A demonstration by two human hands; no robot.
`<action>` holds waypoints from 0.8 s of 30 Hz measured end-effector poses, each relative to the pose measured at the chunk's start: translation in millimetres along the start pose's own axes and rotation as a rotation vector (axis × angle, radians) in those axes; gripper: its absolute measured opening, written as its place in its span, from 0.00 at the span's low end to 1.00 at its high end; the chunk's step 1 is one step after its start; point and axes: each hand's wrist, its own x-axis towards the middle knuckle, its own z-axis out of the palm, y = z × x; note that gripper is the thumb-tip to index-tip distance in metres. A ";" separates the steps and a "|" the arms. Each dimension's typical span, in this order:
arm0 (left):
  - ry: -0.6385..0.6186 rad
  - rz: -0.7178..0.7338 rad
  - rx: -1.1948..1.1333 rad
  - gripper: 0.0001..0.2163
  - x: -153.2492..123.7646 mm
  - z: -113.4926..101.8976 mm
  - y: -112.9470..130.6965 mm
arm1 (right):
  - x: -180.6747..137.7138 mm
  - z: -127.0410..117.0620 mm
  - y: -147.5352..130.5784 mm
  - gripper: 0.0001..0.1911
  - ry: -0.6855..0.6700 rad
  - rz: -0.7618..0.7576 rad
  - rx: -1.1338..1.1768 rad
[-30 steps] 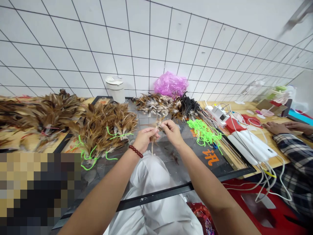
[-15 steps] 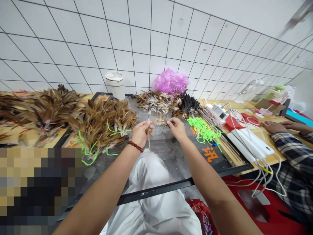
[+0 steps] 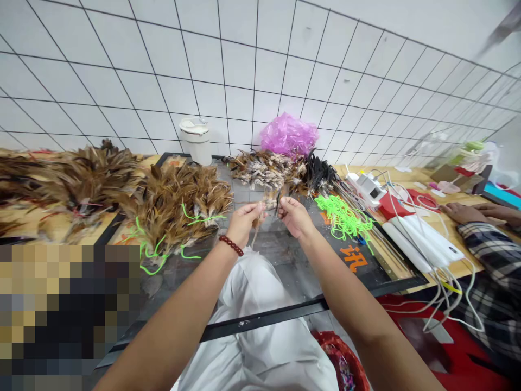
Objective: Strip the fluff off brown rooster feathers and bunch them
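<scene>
My left hand [image 3: 244,220], with a beaded bracelet at the wrist, pinches a small brown feather piece [image 3: 256,223]; a pale thin strip hangs below the fingers. Close by on the right, my right hand [image 3: 296,217] has thumb and forefinger closed on a small dark feather [image 3: 279,202]. The hands are apart, above the dark glassy board [image 3: 277,255]. Just beyond them lies a heap of mottled feathers [image 3: 264,169], with black feathers [image 3: 319,172] at its right end. Left of my hands spreads a pile of brown feathers [image 3: 179,203] with green cords among them.
Bright green cord [image 3: 344,216] lies in a tangle on the right, beside a power strip [image 3: 368,187] and white cables. A lidded cup [image 3: 196,142] and a pink plastic bag [image 3: 288,136] stand by the tiled wall. A co-worker's hand [image 3: 462,213] rests far right.
My right hand now shows a dark feather standing up at its fingertips. My left hand keeps its brown piece. The whole view has shifted slightly.
</scene>
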 end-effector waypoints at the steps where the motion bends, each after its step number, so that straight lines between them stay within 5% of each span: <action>1: -0.042 -0.028 0.017 0.17 -1.6 1.0 0.2 | -1.9 2.5 -0.5 0.19 -0.019 0.006 0.006; 5: -0.180 -0.143 0.136 0.16 -6.9 4.3 -1.5 | -6.5 9.3 -0.3 0.18 -0.073 -0.023 -0.066; 10: -0.137 -0.100 0.209 0.14 -4.6 3.6 -6.7 | 0.5 0.2 2.2 0.14 -0.016 -0.126 -0.295; 12: -0.117 -0.079 0.192 0.14 -2.6 2.1 -7.2 | 3.2 -6.3 0.7 0.11 0.111 -0.245 -0.510; 15: -0.088 -0.074 0.160 0.15 -1.2 0.5 -5.7 | 1.3 -12.0 -6.7 0.22 0.256 -0.551 -0.890; 19: -0.088 -0.068 0.125 0.15 -1.7 0.6 -3.0 | -8.4 -7.9 -15.1 0.25 -0.040 -0.789 -1.181; 24: -0.095 -0.048 0.092 0.15 -1.9 0.7 -1.7 | -17.0 -0.4 -13.0 0.26 -0.247 -0.735 -1.416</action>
